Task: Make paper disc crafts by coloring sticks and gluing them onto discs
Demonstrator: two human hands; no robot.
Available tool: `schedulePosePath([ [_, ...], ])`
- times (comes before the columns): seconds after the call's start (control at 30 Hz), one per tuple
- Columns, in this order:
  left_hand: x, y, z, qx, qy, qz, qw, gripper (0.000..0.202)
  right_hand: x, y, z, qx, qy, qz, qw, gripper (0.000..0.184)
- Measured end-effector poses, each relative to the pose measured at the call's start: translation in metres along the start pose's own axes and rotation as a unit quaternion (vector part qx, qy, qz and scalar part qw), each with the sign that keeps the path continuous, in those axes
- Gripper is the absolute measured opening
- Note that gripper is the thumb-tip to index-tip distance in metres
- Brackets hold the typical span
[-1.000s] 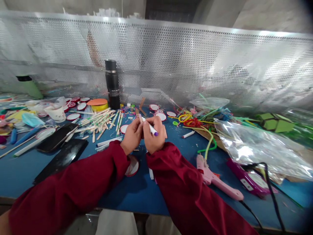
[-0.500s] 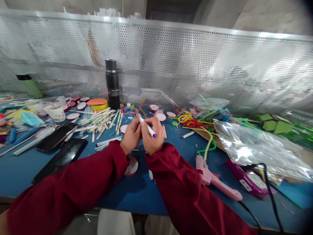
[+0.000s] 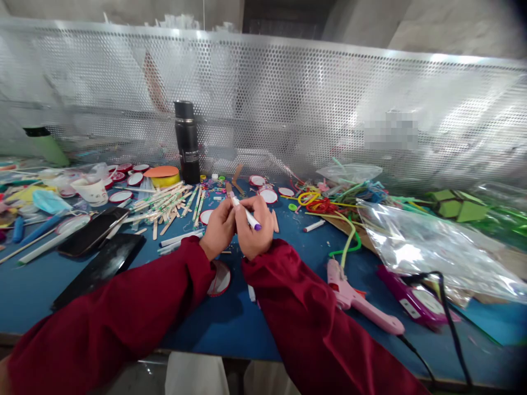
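Over the middle of the blue table, my two hands meet at the fingertips. My right hand (image 3: 255, 230) is closed around a white marker pen (image 3: 250, 218) with a purple end, which slants down to the right. Pressed close against it, my left hand (image 3: 220, 227) has its fingers pinched together. A small pale tip shows above the fingers; whether my left hand holds it or it belongs to the pen, I cannot tell. Below the left wrist lies a round white disc with a red rim (image 3: 219, 278). More white markers (image 3: 181, 238) lie left of my left hand.
Craft sticks (image 3: 164, 203) pile up left, behind two dark phones (image 3: 99, 269). A black bottle (image 3: 187, 142) stands by the perforated metal screen (image 3: 288, 109). To the right are a pink glue gun (image 3: 362, 307), a purple corded device (image 3: 420, 302), pipe cleaners (image 3: 323, 206) and clear plastic (image 3: 415, 247).
The whole view has shifted slightly, so everything sits a little further left. Both hands stay together, and the marker is still in my right hand.
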State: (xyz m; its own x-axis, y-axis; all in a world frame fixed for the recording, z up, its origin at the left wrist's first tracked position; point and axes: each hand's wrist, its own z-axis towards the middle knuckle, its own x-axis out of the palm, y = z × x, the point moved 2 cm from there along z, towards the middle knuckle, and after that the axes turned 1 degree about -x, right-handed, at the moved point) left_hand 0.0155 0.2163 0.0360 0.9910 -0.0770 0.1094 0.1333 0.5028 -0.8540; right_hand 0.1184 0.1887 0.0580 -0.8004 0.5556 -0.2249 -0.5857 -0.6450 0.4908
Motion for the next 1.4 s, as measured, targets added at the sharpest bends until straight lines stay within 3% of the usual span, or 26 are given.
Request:
schedulePosePath([
  [0.77, 0.0, 0.0015, 0.0, -0.025, 0.013, -0.015, 0.999, 0.041, -0.0007, -0.0018, 0.0005, 0.017, -0.003, -0.01, 1.0, 0.013],
  [1.4, -0.0012, 0.0014, -0.0002, 0.001, 0.002, 0.008, 1.0, 0.042, 0.0, 0.0003, 0.0001, 0.013, 0.008, 0.013, 1.0, 0.012],
])
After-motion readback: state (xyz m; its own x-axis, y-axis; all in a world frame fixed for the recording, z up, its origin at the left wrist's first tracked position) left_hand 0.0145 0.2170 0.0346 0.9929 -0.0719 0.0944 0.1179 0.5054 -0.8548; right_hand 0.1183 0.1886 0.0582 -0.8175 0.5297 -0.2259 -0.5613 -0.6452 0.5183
